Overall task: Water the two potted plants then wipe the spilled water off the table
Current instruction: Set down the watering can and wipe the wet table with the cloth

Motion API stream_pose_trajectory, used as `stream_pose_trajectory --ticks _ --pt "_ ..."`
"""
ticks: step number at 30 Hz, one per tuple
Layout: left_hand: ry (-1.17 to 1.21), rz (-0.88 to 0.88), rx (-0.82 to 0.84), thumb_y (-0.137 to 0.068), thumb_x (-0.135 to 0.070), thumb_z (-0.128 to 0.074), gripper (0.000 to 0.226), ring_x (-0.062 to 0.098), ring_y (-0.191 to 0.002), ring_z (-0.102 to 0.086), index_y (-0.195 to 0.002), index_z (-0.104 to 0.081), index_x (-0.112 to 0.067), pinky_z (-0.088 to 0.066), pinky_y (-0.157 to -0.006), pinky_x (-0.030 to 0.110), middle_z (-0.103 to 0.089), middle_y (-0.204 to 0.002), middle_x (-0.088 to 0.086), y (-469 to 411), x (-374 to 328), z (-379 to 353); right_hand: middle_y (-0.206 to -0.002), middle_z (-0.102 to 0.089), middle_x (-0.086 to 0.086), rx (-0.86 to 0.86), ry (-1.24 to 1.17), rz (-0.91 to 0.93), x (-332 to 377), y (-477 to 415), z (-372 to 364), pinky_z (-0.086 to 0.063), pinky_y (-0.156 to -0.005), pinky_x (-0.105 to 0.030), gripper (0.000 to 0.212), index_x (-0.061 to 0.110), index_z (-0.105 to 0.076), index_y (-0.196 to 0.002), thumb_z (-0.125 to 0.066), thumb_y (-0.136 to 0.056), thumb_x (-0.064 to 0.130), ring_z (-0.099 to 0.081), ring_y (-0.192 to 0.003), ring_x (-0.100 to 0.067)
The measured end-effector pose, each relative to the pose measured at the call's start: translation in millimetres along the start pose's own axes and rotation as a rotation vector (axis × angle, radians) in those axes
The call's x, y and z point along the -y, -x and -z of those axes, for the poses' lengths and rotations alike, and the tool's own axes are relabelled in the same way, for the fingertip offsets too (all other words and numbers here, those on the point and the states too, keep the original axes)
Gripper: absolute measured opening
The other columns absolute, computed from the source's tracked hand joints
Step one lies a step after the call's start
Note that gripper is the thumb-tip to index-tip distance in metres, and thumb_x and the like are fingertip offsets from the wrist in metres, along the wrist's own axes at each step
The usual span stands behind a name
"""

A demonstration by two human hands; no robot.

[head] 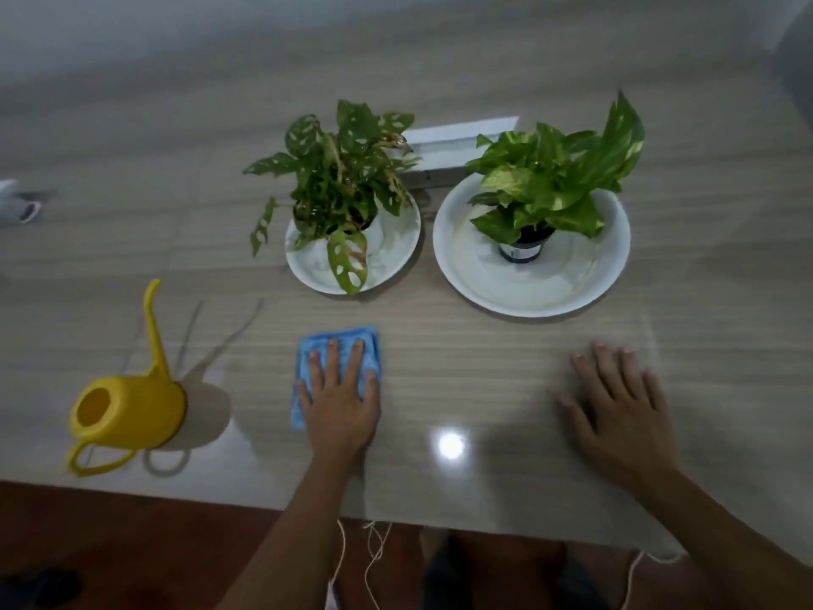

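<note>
My left hand [339, 398] lies flat, fingers spread, pressing on a folded blue cloth [316, 345] on the table [462, 358] in front of the plants. My right hand [616, 407] rests flat and empty on the table further right. A yellow watering can [132, 411] with a long thin spout stands upright at the near left. A holey-leaved plant [338, 169] sits in a white saucer [396, 253]. To its right a bright green plant [554, 178] in a dark pot stands on a larger white plate [466, 266].
A white box [457, 143] lies behind the two plants. A white cup-like object [17, 204] sits at the far left edge. The table's near edge runs just below my wrists, with loose threads [374, 548] hanging off it and red-brown floor below.
</note>
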State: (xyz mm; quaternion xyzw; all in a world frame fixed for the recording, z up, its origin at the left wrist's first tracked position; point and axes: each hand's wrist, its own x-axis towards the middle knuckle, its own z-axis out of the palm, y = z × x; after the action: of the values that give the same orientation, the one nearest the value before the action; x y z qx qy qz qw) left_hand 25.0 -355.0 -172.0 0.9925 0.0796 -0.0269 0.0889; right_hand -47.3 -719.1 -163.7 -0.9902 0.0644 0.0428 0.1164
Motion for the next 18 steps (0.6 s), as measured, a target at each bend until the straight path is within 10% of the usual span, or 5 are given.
stream_pose_trajectory --ticks 9,13,16,18 --pt "0.286 -0.092 0.182 -0.097 -0.063 -0.014 0.06 0.008 -0.151 0.018 -0.154 -0.002 -0.05 0.004 -0.121 0.042 0.01 -0.165 -0.017 51.8 57.6 37.9 -0.161 -0.027 -0.003 0.077 -0.019 0.217 184.5 -13.9 -37.0 -0.015 -0.115 -0.05 0.065 0.021 -0.037 -0.15 -0.036 -0.092 0.051 -0.021 -0.149 -0.027" --pt "0.552 0.141 -0.014 -0.097 -0.041 -0.051 0.056 0.012 -0.12 -0.047 -0.149 -0.04 -0.021 -0.04 -0.101 0.034 -0.053 -0.131 -0.006 34.0 95.0 66.6 -0.162 -0.023 0.0 0.086 0.008 0.173 191.2 -11.9 -43.3 -0.018 -0.117 -0.051 0.065 0.022 -0.031 -0.152 -0.036 -0.095 0.052 -0.018 -0.15 -0.025" --pt "0.43 0.202 0.076 -0.085 -0.04 -0.068 0.03 0.021 -0.091 -0.05 -0.097 -0.054 -0.017 -0.041 -0.074 0.036 -0.054 -0.092 0.004 14.5 112.2 62.9 -0.159 -0.031 -0.004 0.065 0.015 0.159 195.6 -12.8 -40.6 -0.022 -0.114 -0.051 0.065 0.019 -0.039 -0.148 -0.04 -0.091 0.05 -0.025 -0.147 -0.028" --pt "0.404 0.216 0.152 -0.081 -0.037 -0.073 0.035 0.02 -0.093 -0.046 -0.096 -0.053 -0.012 -0.034 -0.074 0.031 -0.054 -0.097 0.008 5.1 113.0 62.4 -0.152 -0.041 -0.011 0.066 0.002 0.134 206.2 -18.6 -34.2 -0.031 -0.107 -0.052 0.065 0.015 -0.049 -0.138 -0.046 -0.083 0.048 -0.036 -0.139 -0.035"
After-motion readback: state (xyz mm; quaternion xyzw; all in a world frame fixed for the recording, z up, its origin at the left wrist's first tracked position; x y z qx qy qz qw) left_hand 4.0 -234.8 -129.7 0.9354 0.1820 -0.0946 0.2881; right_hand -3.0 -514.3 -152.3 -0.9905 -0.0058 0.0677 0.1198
